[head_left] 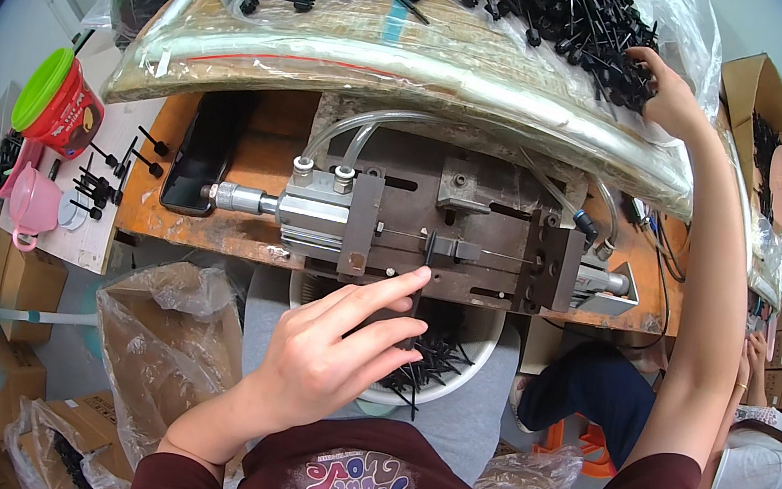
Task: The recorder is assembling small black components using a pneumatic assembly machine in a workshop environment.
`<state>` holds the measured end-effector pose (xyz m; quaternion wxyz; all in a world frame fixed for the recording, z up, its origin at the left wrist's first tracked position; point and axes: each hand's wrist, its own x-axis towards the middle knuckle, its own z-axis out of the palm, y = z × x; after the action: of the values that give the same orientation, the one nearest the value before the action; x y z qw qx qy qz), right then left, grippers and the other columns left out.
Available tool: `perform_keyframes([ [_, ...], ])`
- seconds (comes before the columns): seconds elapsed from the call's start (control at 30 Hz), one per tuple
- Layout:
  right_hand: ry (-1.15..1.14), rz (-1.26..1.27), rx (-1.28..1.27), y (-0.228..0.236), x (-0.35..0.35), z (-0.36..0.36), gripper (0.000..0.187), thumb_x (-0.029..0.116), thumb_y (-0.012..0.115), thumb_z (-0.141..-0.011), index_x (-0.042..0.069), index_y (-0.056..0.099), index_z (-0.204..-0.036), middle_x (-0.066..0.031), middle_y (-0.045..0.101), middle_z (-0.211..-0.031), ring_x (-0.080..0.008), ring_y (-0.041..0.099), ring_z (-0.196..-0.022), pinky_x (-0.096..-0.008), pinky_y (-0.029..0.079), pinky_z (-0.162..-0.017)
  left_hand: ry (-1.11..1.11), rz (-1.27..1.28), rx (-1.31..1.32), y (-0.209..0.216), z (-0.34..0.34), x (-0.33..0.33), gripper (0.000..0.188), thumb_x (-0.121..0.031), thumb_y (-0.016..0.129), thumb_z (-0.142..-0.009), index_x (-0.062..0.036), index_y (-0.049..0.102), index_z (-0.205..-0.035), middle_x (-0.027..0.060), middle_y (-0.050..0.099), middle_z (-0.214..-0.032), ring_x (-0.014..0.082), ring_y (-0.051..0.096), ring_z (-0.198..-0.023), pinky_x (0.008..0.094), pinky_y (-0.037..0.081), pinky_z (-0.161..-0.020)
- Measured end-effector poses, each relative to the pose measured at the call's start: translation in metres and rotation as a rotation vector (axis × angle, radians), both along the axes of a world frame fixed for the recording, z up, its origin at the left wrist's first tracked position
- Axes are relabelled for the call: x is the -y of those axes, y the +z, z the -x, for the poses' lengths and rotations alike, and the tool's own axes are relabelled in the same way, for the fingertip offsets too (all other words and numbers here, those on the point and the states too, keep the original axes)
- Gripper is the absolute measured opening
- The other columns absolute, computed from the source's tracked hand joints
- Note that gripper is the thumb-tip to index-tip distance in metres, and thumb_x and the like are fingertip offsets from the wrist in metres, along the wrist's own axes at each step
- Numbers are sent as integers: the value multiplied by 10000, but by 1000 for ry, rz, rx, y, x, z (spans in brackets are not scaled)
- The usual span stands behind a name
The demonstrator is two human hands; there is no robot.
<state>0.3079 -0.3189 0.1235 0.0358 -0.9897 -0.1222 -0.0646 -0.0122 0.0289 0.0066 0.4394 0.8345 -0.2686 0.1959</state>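
Observation:
My left hand (pixel 324 351) is in front of a metal clamping fixture (pixel 459 194), its index fingertip against a thin black stemmed part (pixel 430 247). The part's stem lies across the small grey block (pixel 456 249) at the fixture's middle; my fingers cover its lower end, and my thumb is hidden. At the upper right my right hand (pixel 677 100) reaches into the heap of black stemmed plastic parts (pixel 556 16), fingers curled around some of them. Silver air cylinders (pixel 314 218) flank the fixture on both sides.
A white tub (pixel 468 372) of black parts stands below the fixture. Left lie a black phone (pixel 208 151), loose parts (pixel 96 185), a pink cup (pixel 36 200) and a red bucket (pixel 66 115). Clear air hoses (pixel 368 125) arch behind. Another person (pixel 752 466) sits at right.

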Motion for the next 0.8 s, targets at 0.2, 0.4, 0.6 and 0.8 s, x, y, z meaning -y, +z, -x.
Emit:
perform_keyframes([
  [0.2, 92, -72, 67, -4, -56, 42, 612, 140, 745, -743, 121, 556, -1325, -124, 681, -1073, -229, 656, -901, -347, 507, -847, 5, 5, 1, -5, -2, 1, 297, -89, 852, -680, -23, 730, -944, 155, 647, -1295, 229, 698, -953, 335, 569, -804],
  [0.4, 197, -201, 129, -3, -115, 73, 579, 280, 812, -728, 50, 650, -1234, -208, 694, -1127, -317, 671, -1076, -381, 516, -955, 86, -30, 72, -8, -15, 19, 291, -89, 834, -694, -2, 709, -942, 166, 647, -1280, 279, 682, -974, 361, 566, -817],
  [0.6, 277, -251, -23, 18, -123, 79, 336, 179, 715, -855, 108, 696, -1183, -59, 720, -966, -106, 658, -701, -271, 511, -592, 106, -119, 96, -21, -21, 34, 262, -90, 810, -723, -1, 692, -939, 168, 645, -1289, 290, 684, -951, 366, 569, -797],
  [0.8, 444, -135, 113, 33, -99, 78, 356, 129, 758, -760, 95, 723, -1112, -7, 688, -1010, -89, 505, -693, -254, 484, -698, 125, -258, 160, -22, -24, 41, 274, -118, 815, -720, -18, 691, -943, 168, 641, -1304, 295, 703, -843, 349, 574, -794],
])
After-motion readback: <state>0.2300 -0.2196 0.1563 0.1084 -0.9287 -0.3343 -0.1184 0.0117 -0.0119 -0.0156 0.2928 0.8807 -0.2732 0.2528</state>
